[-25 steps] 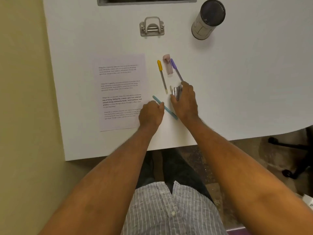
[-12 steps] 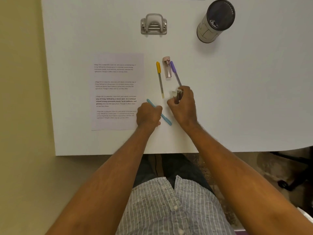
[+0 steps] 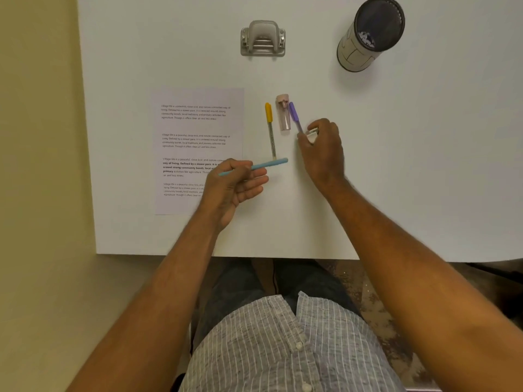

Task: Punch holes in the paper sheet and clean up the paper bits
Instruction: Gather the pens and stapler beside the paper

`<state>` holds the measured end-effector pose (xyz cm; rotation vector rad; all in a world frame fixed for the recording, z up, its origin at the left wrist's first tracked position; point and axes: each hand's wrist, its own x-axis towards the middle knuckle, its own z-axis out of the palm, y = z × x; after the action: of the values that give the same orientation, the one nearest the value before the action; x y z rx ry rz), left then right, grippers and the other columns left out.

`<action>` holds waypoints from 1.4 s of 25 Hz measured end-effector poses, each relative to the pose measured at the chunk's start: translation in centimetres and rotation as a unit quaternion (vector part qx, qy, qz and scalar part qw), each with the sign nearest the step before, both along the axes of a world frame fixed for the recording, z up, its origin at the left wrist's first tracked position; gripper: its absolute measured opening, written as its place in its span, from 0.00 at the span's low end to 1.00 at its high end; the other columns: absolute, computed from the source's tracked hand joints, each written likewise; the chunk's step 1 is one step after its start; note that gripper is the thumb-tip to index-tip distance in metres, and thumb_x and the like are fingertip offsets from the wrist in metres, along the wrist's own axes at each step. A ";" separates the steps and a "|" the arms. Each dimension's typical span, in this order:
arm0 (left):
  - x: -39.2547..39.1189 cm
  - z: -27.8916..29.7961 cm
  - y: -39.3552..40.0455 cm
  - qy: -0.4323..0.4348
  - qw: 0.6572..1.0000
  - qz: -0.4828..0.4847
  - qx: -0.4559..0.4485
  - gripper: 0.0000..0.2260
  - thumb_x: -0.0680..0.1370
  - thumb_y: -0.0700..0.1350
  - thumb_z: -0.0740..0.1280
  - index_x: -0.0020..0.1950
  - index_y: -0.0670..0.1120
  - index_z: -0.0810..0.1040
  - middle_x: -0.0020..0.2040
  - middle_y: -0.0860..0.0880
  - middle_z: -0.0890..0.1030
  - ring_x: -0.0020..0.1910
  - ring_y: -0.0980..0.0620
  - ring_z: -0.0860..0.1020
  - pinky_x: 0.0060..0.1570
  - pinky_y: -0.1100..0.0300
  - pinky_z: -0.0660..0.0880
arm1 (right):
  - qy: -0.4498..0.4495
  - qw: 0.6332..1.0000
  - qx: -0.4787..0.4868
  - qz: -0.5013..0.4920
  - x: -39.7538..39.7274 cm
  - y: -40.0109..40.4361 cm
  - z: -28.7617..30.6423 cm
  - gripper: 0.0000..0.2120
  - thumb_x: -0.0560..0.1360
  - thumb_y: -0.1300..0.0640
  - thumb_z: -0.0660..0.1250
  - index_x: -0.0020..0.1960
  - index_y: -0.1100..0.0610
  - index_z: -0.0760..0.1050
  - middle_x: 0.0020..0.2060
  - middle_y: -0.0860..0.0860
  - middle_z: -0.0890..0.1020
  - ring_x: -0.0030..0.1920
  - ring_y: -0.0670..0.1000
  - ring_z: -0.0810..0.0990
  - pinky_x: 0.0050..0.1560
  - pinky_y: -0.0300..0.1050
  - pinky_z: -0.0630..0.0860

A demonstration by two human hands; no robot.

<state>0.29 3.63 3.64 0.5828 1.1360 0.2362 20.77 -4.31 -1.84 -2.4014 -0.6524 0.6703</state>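
Note:
A printed paper sheet (image 3: 195, 125) lies flat on the white table (image 3: 396, 165), left of centre. The metal hole punch (image 3: 262, 38) stands at the far edge, beyond the sheet. My left hand (image 3: 235, 188) hovers over the sheet's lower right corner and holds a light blue pen (image 3: 263, 165) lifted and nearly level. My right hand (image 3: 322, 151) is closed around a small white and dark object (image 3: 312, 134), mostly hidden by the fingers, right beside the purple pen (image 3: 295, 116).
A yellow-capped pen (image 3: 269, 128) and a small pink-capped vial (image 3: 283, 113) lie between the sheet and my right hand. A dark-rimmed cylindrical bin (image 3: 368, 35) with paper scraps inside stands at the far right. The table's near edge is just below my wrists.
My left hand picked the blue pen up off the table and turned it nearly level. My right hand closed on the small object and shifted up and right.

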 end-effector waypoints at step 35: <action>11.6 -5.8 0.6 0.388 0.844 -0.167 0.331 0.09 0.81 0.46 0.68 0.55 0.41 0.77 0.51 0.43 0.82 0.47 0.45 0.81 0.46 0.51 0.80 | 0.053 0.998 -0.019 0.023 2.3 5.8 -1.6 0.20 0.78 0.37 0.70 0.55 0.53 0.74 0.45 0.46 0.79 0.39 0.47 0.77 0.37 0.33 0.73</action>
<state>11.89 4.24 -2.13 1.5807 1.7072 0.0750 23.03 1.47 -3.48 -2.3729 -0.6567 0.8295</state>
